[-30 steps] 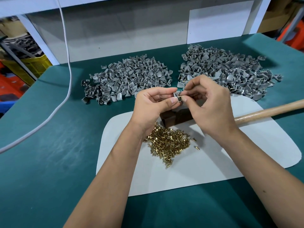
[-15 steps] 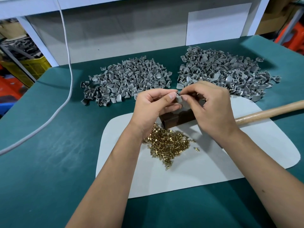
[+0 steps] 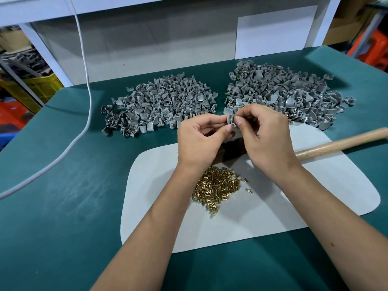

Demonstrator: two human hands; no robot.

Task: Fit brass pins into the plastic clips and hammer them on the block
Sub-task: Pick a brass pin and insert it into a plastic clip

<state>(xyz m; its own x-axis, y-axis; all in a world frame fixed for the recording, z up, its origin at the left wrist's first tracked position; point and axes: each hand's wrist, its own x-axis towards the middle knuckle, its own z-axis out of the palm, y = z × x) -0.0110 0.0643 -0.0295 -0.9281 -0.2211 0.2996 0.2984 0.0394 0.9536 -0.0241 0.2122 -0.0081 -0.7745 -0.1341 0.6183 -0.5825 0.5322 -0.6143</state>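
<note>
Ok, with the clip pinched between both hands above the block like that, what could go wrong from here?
1. The grey clip is held by fingertips only, left hand and right hand; a slip could drop it or its pin into the brass pins below.
2. The hammer handle lies right beside the right wrist; a nudge might roll it.
3. The block is mostly hidden under the hands, so placing the clip squarely may be hard.

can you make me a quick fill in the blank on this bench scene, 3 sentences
1. Both hands pinch one grey ____ between them, left hand and right hand.
2. The brass pins lie heaped on the ____ mat.
3. The wooden hammer handle lies to the ____ of the hands.

Missing words: clip; white; right
</note>
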